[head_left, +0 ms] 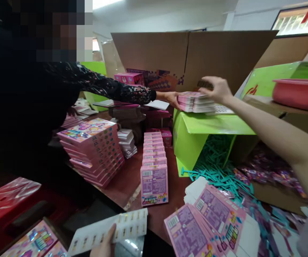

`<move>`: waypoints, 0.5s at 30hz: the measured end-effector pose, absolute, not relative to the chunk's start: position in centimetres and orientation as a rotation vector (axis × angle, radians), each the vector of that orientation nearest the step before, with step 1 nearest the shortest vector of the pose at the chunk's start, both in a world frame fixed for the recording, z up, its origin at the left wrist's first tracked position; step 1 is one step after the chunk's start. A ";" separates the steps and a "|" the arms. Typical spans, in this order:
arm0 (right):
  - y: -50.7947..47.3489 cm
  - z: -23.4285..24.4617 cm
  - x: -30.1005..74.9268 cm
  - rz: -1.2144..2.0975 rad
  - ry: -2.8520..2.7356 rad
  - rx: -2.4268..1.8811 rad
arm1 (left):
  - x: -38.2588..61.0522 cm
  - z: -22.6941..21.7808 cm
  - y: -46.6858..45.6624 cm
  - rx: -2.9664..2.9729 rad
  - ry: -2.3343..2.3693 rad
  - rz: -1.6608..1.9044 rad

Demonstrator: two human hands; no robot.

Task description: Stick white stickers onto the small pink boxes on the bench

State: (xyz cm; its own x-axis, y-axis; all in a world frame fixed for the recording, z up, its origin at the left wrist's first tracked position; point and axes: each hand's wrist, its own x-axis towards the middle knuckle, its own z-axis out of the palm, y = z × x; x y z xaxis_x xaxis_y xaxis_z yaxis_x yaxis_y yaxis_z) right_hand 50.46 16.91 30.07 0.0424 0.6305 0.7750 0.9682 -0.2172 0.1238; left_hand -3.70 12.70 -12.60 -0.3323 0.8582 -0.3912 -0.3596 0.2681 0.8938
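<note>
In my left hand (104, 246), low in view, is a white sticker sheet (127, 226) with rows of small gold labels; the thumb presses on its face. My right hand (217, 89) reaches far forward, fingers apart and slightly blurred, at the right side of a stack of pink flat cartons (193, 101) on a green box (190, 125). Another person's hand (171, 98) touches the left side of that stack. Between my arms stands a row of small pink boxes (154, 185) one behind another. Flat purple-and-pink cartons (188, 232) lie fanned at the lower right.
A tall stack of pink boxes (97, 153) stands at the left, beside the person in a dark flowered sleeve (119, 91). Turquoise plastic pieces (215, 157) spill from the green box. A large cardboard box (210, 53) rises behind. A red basin (301, 94) sits at right.
</note>
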 end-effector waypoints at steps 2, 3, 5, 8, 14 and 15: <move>18.6 28.1 47.7 -0.995 -1.764 -2.016 | -2.2 -10.1 12.7 0.415 1.430 1.354; 19.4 27.2 46.8 -0.952 -1.750 -2.120 | -1.5 -9.0 12.6 0.378 1.420 1.355; 20.7 25.6 46.2 -0.894 -1.646 -2.265 | -0.4 -7.6 12.2 0.339 1.364 1.354; 21.3 23.9 47.4 -0.997 -1.601 -2.158 | 0.2 -7.6 11.1 0.306 1.316 1.327; 21.5 22.1 50.5 -1.062 -1.687 -2.110 | -0.6 -10.4 9.7 0.287 1.430 1.203; 21.8 21.8 50.8 -1.034 -1.690 -2.124 | -0.6 -10.5 9.7 0.285 1.425 1.209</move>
State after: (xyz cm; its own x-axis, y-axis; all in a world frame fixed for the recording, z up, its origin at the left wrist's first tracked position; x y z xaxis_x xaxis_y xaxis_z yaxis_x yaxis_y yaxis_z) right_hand 50.85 21.78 21.80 0.0825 0.7557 0.6497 0.9226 -0.3045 0.2370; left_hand -0.57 9.73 -10.48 -0.2846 0.7565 -0.5888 -0.4578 0.4324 0.7768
